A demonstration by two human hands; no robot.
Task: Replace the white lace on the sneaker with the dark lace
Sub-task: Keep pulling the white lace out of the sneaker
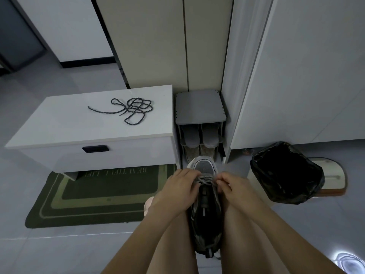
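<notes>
Between the person's knees, toe pointing away, sits the sneaker [205, 214], with the white lace [205, 179] threaded through only the eyelets nearest the toe. The left hand [177, 186] curls over the forefoot and grips the sneaker, while the right hand [235, 188] pinches the white lace at its side. The dark lace [132, 109] lies in a loose tangle toward the back right corner of the low white cabinet [59, 123] top, well apart from both hands.

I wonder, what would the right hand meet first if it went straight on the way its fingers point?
Probably the white lace on the sneaker: the right hand points inward across the toe end, fingertips at it. Beyond lies the left hand; depth unclear.
</notes>
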